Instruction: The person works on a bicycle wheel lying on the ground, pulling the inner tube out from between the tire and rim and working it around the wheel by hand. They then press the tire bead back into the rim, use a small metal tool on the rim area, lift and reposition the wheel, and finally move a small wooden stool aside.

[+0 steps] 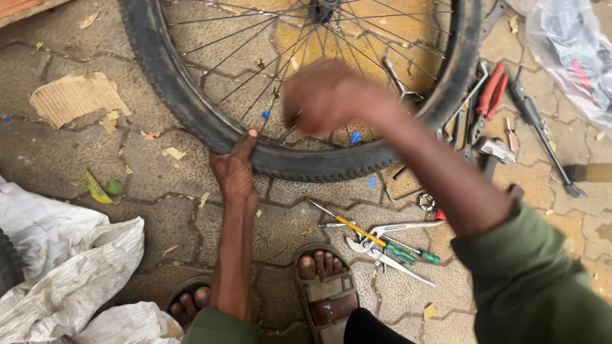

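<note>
A bicycle wheel (191,108) with a black knobbly tyre and thin metal spokes lies flat on the paved ground in front of me. My left hand (234,169) grips the near edge of the tyre, thumb on top. My right hand (325,95) is blurred over the spokes inside the rim, fingers curled; whether it holds a small tool I cannot tell. Small blue spoke nipples (355,136) show near the rim beside it.
Pliers and screwdrivers (382,245) lie by my right foot (326,286). Red-handled pliers (489,95), a long dark tool (542,137) and other tools lie right of the wheel. White sacks (70,267) sit at lower left, cardboard (73,97) at upper left, a plastic bag (574,51) at upper right.
</note>
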The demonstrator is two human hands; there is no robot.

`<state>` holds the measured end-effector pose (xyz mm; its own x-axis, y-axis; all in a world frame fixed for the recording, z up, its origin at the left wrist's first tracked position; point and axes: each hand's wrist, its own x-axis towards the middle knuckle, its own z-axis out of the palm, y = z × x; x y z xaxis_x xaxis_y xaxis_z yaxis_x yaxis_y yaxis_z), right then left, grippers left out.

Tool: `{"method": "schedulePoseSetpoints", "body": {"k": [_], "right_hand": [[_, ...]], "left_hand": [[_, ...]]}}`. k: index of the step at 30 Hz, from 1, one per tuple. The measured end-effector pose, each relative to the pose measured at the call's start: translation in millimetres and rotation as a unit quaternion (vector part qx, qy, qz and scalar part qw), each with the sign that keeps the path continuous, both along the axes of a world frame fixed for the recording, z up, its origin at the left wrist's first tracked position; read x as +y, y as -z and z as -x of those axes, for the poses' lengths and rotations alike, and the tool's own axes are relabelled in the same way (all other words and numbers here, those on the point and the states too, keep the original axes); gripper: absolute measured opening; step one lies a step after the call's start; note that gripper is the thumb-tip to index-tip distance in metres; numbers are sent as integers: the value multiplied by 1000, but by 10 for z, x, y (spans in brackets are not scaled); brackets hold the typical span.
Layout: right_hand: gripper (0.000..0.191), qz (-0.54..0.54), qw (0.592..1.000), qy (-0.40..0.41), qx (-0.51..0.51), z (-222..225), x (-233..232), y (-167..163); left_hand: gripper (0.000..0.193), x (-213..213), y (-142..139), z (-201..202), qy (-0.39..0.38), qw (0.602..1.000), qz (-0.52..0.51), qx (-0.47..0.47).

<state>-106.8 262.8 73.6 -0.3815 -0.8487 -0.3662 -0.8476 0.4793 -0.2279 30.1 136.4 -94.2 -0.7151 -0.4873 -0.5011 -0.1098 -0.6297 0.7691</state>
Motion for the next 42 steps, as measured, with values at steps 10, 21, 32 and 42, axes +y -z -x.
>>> {"method": "schedulePoseSetpoints", "body": {"k": [10,21,32,42], "right_hand": [[36,-62,967,223,105,-2110,-78,258],[77,64,956,227,176,-1785,981,848],[36,195,924,309,-115,-832,1260,419],[37,211,876,247,-357,-218,1308,708]], "left_hand": [[57,-27,70,-47,21,999,22,-25],[71,-5,-86,11,-6,1000,-1,-15],[64,-184,-568,304,-9,981,73,-177],[67,-55,-283,89,19,996,59,-60]]}}
